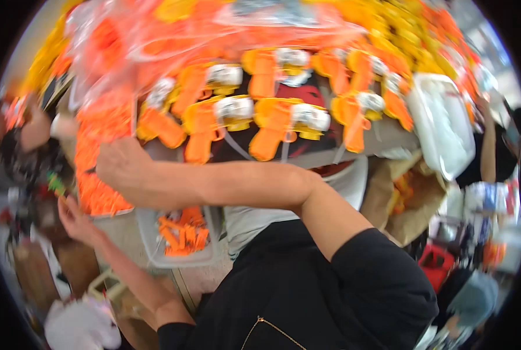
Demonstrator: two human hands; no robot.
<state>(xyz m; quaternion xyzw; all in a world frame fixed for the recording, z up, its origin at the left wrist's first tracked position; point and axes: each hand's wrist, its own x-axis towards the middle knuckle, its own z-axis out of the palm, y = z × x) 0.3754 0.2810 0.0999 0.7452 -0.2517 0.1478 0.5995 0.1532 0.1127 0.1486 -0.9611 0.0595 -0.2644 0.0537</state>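
My right hand (119,166) reaches across my body to the left, over a long box of small orange plastic pieces (103,125). It is blurred and its fingers are hidden. Lower down at the far left, my left hand (78,221) pinches a small green and orange piece (56,184), too blurred to name. Orange and yellow plastic assemblies (202,125), several with white printed cylinders (234,109), lie in two rough rows on the table beyond my right forearm.
A clear tub of orange parts (183,233) stands below my right forearm. On the right are a white bin (441,125) and an open brown paper bag (412,204). Clear plastic bags over orange parts (173,41) cover the back. Other people (488,140) are at both sides.
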